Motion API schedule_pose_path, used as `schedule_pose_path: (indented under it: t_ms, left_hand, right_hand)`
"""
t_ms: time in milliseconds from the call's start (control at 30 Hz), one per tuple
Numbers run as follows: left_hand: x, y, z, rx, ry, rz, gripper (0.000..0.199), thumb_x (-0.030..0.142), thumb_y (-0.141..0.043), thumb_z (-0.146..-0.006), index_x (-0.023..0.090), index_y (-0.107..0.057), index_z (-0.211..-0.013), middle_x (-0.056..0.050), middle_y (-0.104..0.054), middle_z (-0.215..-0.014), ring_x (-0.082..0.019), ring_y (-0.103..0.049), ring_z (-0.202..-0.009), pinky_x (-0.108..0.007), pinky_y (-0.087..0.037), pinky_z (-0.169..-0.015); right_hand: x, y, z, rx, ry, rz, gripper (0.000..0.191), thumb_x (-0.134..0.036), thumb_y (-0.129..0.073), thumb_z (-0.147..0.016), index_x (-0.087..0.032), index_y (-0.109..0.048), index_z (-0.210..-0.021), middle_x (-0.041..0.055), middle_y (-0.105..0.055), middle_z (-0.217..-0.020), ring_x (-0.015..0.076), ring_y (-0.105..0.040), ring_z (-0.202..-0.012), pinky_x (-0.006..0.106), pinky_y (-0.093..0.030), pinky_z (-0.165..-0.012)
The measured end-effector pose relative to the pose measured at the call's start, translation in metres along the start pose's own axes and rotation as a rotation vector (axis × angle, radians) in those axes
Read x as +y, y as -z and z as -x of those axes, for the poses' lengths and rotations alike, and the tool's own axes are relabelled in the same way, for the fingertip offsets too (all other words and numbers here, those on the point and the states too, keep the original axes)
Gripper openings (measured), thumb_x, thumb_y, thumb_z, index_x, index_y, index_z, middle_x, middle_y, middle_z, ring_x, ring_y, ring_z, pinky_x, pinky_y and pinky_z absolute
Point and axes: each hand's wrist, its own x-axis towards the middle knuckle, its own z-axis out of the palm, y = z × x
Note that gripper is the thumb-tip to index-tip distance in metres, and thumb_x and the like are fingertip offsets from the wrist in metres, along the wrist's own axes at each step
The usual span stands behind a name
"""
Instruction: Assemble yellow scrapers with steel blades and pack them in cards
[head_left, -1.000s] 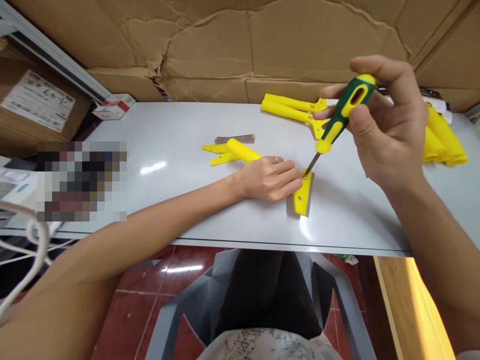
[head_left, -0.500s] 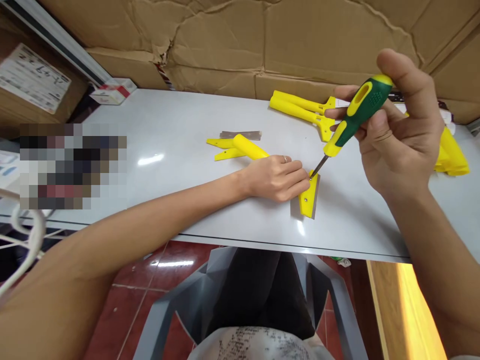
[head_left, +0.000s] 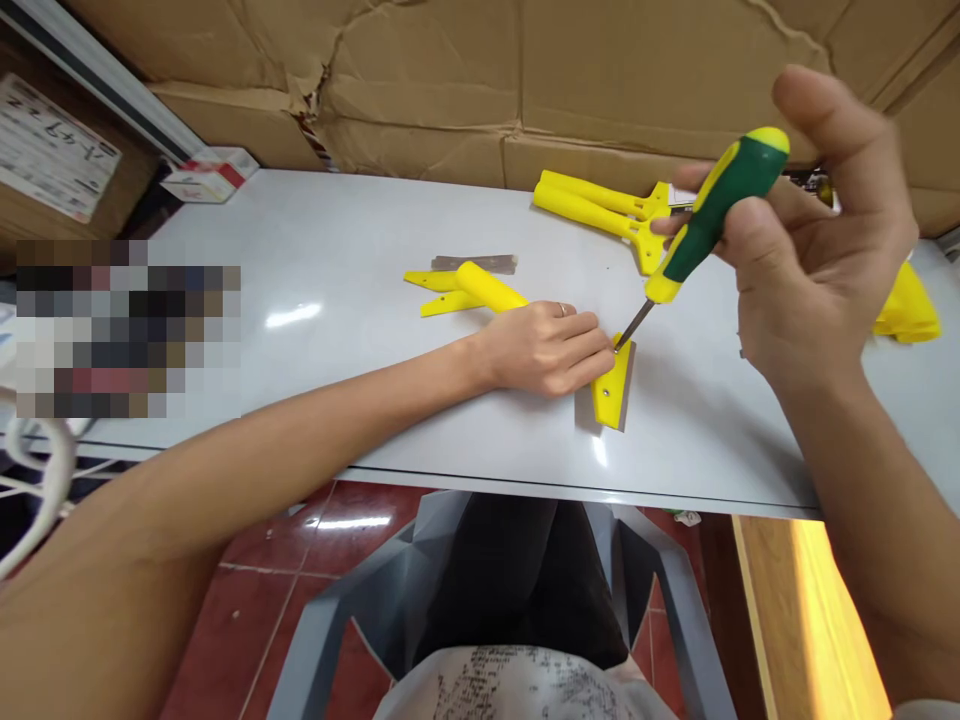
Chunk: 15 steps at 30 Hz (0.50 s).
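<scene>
My left hand [head_left: 551,350] is closed around the handle of a yellow scraper [head_left: 612,388] lying on the table. The scraper's head, with a metal blade along its right edge and a screw showing, sticks out past my fingers. In my right hand [head_left: 810,260] is a green and yellow screwdriver [head_left: 724,205], tilted down to the left, held between thumb and fingers. Its tip meets the upper part of the scraper head, close to my left fingertips. Behind my left hand lie loose yellow head pieces [head_left: 448,302] and a strip of thin metal blades [head_left: 474,264].
Two yellow scrapers [head_left: 589,205] lie at the back of the white table [head_left: 330,230]. More yellow parts [head_left: 909,305] sit at the right, partly behind my right hand. Cardboard [head_left: 420,100] stands along the back. A small red and white box [head_left: 210,175] is at the back left.
My right hand's fingers have shifted and the screwdriver handle has turned in them. The tip stays at the scraper head. My left hand keeps its hold; the whole view has shifted slightly.
</scene>
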Motion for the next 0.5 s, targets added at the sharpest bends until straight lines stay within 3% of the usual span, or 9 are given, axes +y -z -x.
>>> schedule_pose_path:
  t_ms: [100, 167, 267, 333, 500]
  left_hand:
    - [-0.0002, -0.0005, 0.0014, -0.038, -0.010, 0.015, 0.032, 0.007, -0.049, -0.104, 0.019, -0.054, -0.075, 0.003, -0.052, -0.065, -0.011, -0.053, -0.062, -0.028, -0.031, -0.050]
    - [-0.0002, -0.0015, 0.0025, -0.078, -0.018, 0.017, 0.033, 0.007, -0.047, -0.105, 0.019, -0.053, -0.075, 0.003, -0.051, -0.064, -0.012, -0.053, -0.062, -0.028, -0.030, -0.050]
    - [0.0000, -0.0025, 0.0029, -0.071, -0.016, 0.018, 0.034, 0.007, -0.048, -0.104, 0.020, -0.052, -0.073, 0.003, -0.051, -0.064, -0.012, -0.052, -0.060, -0.028, -0.030, -0.049]
    - [0.0000, -0.0023, 0.0023, -0.050, -0.014, 0.018, 0.033, 0.006, -0.049, -0.104, 0.020, -0.052, -0.073, 0.003, -0.052, -0.065, -0.012, -0.052, -0.060, -0.028, -0.030, -0.049]
    - [0.0001, -0.0016, 0.0020, -0.093, -0.003, 0.011, 0.035, 0.006, -0.046, -0.104, 0.020, -0.052, -0.073, 0.003, -0.048, -0.062, -0.012, -0.051, -0.059, -0.028, -0.030, -0.049]
  right_hand:
    - [0.0003, -0.0026, -0.0022, 0.093, 0.127, 0.138, 0.041, -0.037, -0.093, -0.073, -0.042, -0.076, -0.110, -0.0020, -0.062, -0.121, 0.0177, -0.071, -0.082, 0.038, -0.068, -0.079]
    - [-0.0003, -0.0039, -0.0022, 0.107, 0.152, 0.134, 0.035, -0.040, -0.090, -0.078, -0.041, -0.074, -0.109, -0.0009, -0.064, -0.112, 0.0170, -0.068, -0.081, 0.037, -0.067, -0.077]
    - [-0.0013, -0.0045, -0.0012, 0.006, 0.032, -0.028, 0.024, -0.039, -0.077, -0.089, -0.042, -0.067, -0.112, -0.0006, -0.070, -0.109, 0.0236, -0.073, -0.103, 0.047, -0.067, -0.091]
    - [0.0004, -0.0026, -0.0014, -0.034, 0.007, -0.055, 0.025, -0.039, -0.078, -0.088, -0.041, -0.066, -0.111, -0.0010, -0.069, -0.105, 0.0263, -0.074, -0.110, 0.052, -0.066, -0.095]
    - [0.0081, 0.0044, -0.0050, 0.150, 0.228, 0.143, 0.038, -0.057, -0.089, -0.073, -0.041, -0.076, -0.105, 0.0014, -0.060, -0.104, 0.0190, -0.068, -0.087, 0.038, -0.067, -0.082]
